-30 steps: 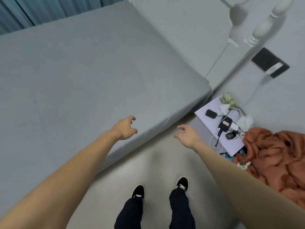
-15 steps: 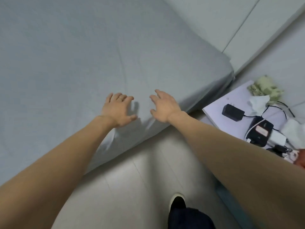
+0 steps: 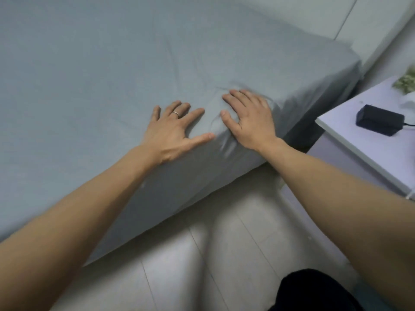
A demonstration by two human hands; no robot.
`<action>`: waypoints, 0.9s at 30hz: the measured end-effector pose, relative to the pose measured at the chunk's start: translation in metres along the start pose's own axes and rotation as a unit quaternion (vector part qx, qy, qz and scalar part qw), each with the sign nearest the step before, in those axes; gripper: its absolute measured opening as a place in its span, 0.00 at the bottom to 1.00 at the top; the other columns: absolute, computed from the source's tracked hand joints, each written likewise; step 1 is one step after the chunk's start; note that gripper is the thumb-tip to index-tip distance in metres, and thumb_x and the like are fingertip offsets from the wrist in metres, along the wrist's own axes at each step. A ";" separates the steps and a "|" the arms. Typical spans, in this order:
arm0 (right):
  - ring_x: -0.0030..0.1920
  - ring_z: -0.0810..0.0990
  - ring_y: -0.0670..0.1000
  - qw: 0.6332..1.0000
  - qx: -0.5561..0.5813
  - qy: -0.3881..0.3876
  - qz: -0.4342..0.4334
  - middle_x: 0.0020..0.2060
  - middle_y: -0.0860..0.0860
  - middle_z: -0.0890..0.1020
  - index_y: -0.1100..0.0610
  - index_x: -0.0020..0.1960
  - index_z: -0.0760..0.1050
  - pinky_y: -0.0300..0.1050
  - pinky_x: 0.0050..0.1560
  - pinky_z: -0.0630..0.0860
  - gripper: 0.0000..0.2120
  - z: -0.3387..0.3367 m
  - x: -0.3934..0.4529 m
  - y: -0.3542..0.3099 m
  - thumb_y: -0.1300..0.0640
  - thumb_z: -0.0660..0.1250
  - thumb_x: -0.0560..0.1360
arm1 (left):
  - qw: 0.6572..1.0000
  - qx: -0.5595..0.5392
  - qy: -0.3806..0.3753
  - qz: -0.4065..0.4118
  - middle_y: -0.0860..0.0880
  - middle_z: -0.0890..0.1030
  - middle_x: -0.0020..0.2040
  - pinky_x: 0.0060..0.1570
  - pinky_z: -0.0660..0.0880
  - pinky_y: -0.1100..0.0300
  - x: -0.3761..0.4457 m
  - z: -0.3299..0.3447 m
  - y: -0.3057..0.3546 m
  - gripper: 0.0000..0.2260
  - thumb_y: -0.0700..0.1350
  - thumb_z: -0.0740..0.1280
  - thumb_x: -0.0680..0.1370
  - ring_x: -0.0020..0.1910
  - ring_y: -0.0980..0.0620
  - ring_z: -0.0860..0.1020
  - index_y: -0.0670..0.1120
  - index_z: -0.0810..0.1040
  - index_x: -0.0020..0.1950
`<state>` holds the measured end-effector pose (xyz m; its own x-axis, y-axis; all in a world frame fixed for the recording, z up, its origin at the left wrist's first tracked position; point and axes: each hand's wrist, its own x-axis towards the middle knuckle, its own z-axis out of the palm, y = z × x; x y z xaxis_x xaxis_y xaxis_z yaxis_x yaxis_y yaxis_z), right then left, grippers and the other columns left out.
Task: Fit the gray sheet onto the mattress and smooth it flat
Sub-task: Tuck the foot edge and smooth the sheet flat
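Gray sheet (image 3: 94, 70) covers the mattress top and drapes down its near side, filling the left and centre of the scene. My left hand (image 3: 173, 129) lies flat on it by the near edge, fingers spread, ring on one; my right hand (image 3: 251, 122) is just beside it, palm down, fingers loosely together, with a small fold of cloth bunched between the thumbs. Far right: white side table (image 3: 368, 144) with a black adapter (image 3: 379, 120).

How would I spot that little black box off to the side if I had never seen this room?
Start at the bed with the gray sheet and go right, past its corner, to the white side table. The black box lies flat on that tabletop, with a thin cable leaving its right end. It is the only dark, hard-edged thing there; the greenish bundle beyond it is pale and soft.
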<state>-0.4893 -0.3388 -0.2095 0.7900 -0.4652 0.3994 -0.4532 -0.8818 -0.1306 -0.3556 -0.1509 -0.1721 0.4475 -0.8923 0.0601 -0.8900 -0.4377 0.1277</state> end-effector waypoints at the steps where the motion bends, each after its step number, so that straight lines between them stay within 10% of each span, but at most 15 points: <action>1: 0.74 0.65 0.53 1.000 -0.010 -0.017 0.002 0.74 0.50 0.70 0.48 0.73 0.68 0.52 0.72 0.59 0.29 -0.005 -0.001 0.001 0.37 0.46 0.79 | 1.000 0.011 -0.009 0.008 0.51 0.58 0.79 0.75 0.48 0.40 -0.001 -0.001 0.002 0.41 0.80 0.44 0.68 0.79 0.51 0.52 0.62 0.56 0.77; 20: 0.79 0.49 0.53 0.984 0.033 -0.154 0.078 0.80 0.50 0.54 0.45 0.78 0.56 0.53 0.78 0.41 0.26 -0.030 -0.019 -0.035 0.41 0.44 0.82 | 0.995 0.097 -0.024 0.004 0.51 0.54 0.80 0.73 0.52 0.39 -0.011 0.009 0.007 0.45 0.78 0.57 0.66 0.79 0.47 0.50 0.64 0.46 0.78; 27: 0.69 0.71 0.53 0.992 0.102 -0.037 -0.063 0.64 0.52 0.78 0.55 0.66 0.75 0.51 0.71 0.58 0.19 -0.044 -0.056 -0.191 0.51 0.58 0.79 | 0.991 -0.015 0.105 -0.076 0.48 0.73 0.71 0.70 0.61 0.51 -0.136 -0.040 -0.049 0.35 0.69 0.60 0.71 0.71 0.46 0.68 0.51 0.70 0.72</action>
<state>-0.4653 -0.1407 -0.1675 0.8665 -0.3481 0.3577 -0.2622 -0.9273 -0.2673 -0.3690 -0.0039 -0.1474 0.5880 -0.7719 0.2415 -0.8088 -0.5595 0.1809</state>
